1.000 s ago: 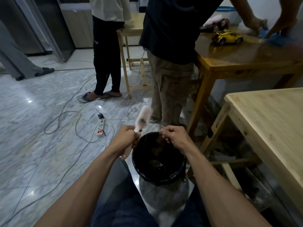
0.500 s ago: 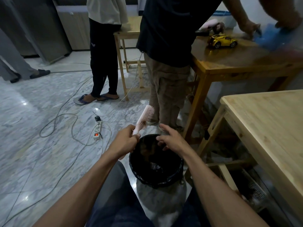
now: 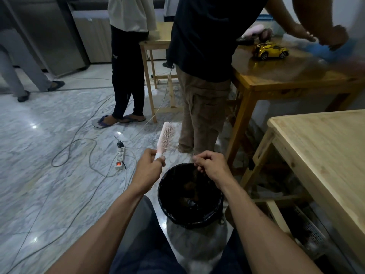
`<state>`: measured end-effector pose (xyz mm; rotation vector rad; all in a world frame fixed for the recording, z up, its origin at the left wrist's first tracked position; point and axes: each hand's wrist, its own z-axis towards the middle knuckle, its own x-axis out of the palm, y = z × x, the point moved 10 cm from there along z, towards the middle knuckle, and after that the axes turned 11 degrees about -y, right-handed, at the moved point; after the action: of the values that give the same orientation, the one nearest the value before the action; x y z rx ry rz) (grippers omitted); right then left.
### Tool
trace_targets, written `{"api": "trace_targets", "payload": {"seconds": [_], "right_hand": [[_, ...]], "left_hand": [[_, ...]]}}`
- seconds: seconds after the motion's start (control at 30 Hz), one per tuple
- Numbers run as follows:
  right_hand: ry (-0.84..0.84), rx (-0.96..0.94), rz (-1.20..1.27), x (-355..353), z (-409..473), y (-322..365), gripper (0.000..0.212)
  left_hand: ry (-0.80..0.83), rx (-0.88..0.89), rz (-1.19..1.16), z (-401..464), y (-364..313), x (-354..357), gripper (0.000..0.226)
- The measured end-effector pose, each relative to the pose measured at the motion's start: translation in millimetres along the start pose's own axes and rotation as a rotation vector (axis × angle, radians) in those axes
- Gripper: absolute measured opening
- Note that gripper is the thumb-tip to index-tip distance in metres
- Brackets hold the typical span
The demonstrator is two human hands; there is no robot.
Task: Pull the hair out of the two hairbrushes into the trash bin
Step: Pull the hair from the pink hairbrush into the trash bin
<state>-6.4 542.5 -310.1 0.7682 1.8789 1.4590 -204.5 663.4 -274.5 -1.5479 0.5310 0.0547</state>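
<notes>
My left hand (image 3: pixel 148 169) grips the handle of a pink hairbrush (image 3: pixel 166 137), which points up and away with its bristles facing right. My right hand (image 3: pixel 212 166) is closed in a pinch over the far rim of the trash bin (image 3: pixel 166 202), with a few thin dark strands of hair (image 3: pixel 198 172) hanging from the fingers. The bin is lined with a black bag and stands on the floor between my knees; brown clumps of hair (image 3: pixel 190 189) lie inside it. A second, pink brush (image 3: pixel 254 30) seems to lie far off on the dark wooden table, blurred.
A light wooden table (image 3: pixel 325 155) is close on my right. A dark wooden table (image 3: pixel 286 76) behind it carries a yellow toy car (image 3: pixel 270 50). Two people stand just beyond the bin. A power strip (image 3: pixel 120 158) and cables lie on the marble floor to the left.
The brush has tilted more upright in my left hand. My right hand, open half a second ago, has closed into a pinch above the bin's rim.
</notes>
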Motion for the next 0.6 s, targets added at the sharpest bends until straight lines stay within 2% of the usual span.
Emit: {"api": "trace_targets", "payload": {"seconds": [0.2, 0.27, 0.33, 0.47, 0.5, 0.6], "right_hand": [[0.047, 0.019, -0.136, 8.3, -2.7, -13.2, 0.009], [0.072, 0.041, -0.140, 12.2, -5.9, -11.6, 0.027], [0.091, 0.078, -0.040, 14.1, -9.3, -4.7, 0.042], [0.163, 0.123, 0.132, 24.4, -9.8, 6.7, 0.053], [0.185, 0.131, 0.162, 28.0, -9.7, 8.0, 0.052], [0.214, 0.114, 0.239, 34.4, -10.6, 13.4, 0.029]], "left_hand": [[0.013, 0.133, 0.124, -3.4, -16.0, 5.0, 0.010], [0.016, 0.194, 0.170, -7.1, -24.0, 7.3, 0.011], [0.021, 0.245, 0.209, -10.6, -29.8, 9.3, 0.011], [0.025, 0.373, 0.290, -16.6, -39.7, 15.8, 0.011], [0.021, 0.404, 0.302, -17.9, -42.2, 17.2, 0.012], [-0.006, 0.493, 0.322, -20.9, -48.7, 19.0, 0.013]]}}
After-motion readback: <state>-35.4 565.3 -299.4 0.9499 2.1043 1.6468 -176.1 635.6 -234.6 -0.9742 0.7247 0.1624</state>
